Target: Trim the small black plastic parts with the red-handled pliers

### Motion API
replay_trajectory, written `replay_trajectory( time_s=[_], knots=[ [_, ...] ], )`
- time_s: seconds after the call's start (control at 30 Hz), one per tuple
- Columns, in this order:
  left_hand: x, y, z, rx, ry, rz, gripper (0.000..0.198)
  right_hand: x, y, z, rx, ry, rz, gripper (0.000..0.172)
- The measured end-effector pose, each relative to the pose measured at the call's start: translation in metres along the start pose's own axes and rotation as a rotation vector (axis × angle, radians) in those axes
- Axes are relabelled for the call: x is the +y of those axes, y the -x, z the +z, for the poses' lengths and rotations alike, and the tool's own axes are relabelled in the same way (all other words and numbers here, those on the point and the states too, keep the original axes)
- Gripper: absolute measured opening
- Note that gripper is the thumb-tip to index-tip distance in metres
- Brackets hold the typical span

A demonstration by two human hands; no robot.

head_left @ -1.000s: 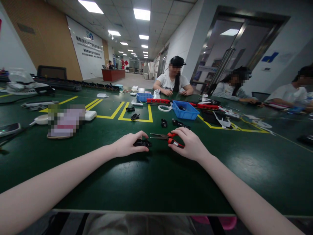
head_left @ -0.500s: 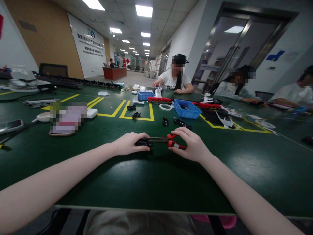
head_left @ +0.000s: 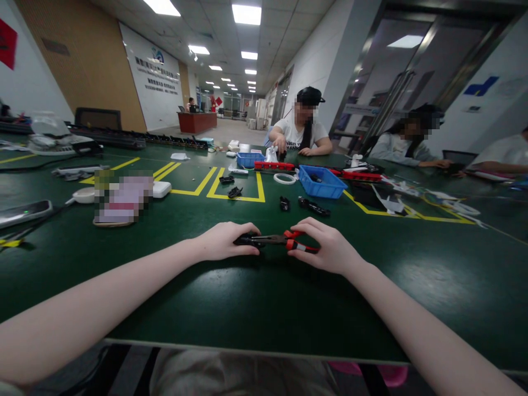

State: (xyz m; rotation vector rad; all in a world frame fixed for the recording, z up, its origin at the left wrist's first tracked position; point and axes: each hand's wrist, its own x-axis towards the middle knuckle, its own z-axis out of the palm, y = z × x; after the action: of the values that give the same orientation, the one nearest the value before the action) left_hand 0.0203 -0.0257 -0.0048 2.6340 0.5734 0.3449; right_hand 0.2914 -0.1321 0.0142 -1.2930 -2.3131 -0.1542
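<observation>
My left hand (head_left: 225, 241) is closed around a small black part (head_left: 246, 240), most of it hidden by the fingers. Red-handled needle-nose pliers (head_left: 274, 240) are held in my right hand (head_left: 330, 245), thumb on one handle and fingers on the other. The plier jaws point left and reach the black part; whether they pinch it I cannot tell. Both hands are low over the green table, near its front half. Beyond them lie more black parts: a short one (head_left: 284, 203) and a longer one (head_left: 314, 207).
A blue bin (head_left: 322, 184) holds a dark piece. Left of it are a white ring (head_left: 285, 179) and two black parts near yellow tape (head_left: 264, 187). A pixelated pinkish object (head_left: 124, 203) lies left. Co-workers sit opposite, one in a black cap (head_left: 309, 96).
The plier handles have come slightly closer together. The whole view has shifted a little. Across the table, the capped co-worker's hand has moved and now holds something dark.
</observation>
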Motion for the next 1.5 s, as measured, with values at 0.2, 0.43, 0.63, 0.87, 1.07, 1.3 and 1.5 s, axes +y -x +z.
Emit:
replay_trajectory(
  time_s=[0.2,0.43,0.63,0.87,1.07,1.3,1.5],
  knots=[
    [-0.0013,-0.0001,0.0002,0.004,-0.013,0.008,0.045,-0.0024,-0.0009,0.0006,-0.041,0.002,0.007,0.036],
    [-0.0019,0.0004,-0.0001,0.010,0.008,0.008,0.043,-0.0048,-0.0023,0.0011,-0.075,0.025,0.001,0.033],
    [-0.0035,-0.0013,-0.0003,-0.008,0.016,0.015,0.043,-0.0041,-0.0016,0.0028,-0.067,0.070,-0.034,0.034],
    [-0.0067,-0.0020,0.0019,0.000,-0.006,0.007,0.044,-0.0053,-0.0013,0.0032,-0.087,0.113,-0.055,0.045],
    [-0.0059,-0.0028,0.0010,0.002,-0.010,0.022,0.047,-0.0063,-0.0018,0.0014,-0.114,0.150,-0.034,0.035],
    [-0.0047,-0.0011,0.0008,0.010,-0.061,0.057,0.054,-0.0053,-0.0041,0.0024,-0.187,0.106,-0.013,0.032],
    [-0.0027,-0.0018,-0.0009,0.015,-0.111,0.055,0.049,-0.0013,-0.0053,0.0044,-0.210,0.050,0.028,0.032]
  ],
)
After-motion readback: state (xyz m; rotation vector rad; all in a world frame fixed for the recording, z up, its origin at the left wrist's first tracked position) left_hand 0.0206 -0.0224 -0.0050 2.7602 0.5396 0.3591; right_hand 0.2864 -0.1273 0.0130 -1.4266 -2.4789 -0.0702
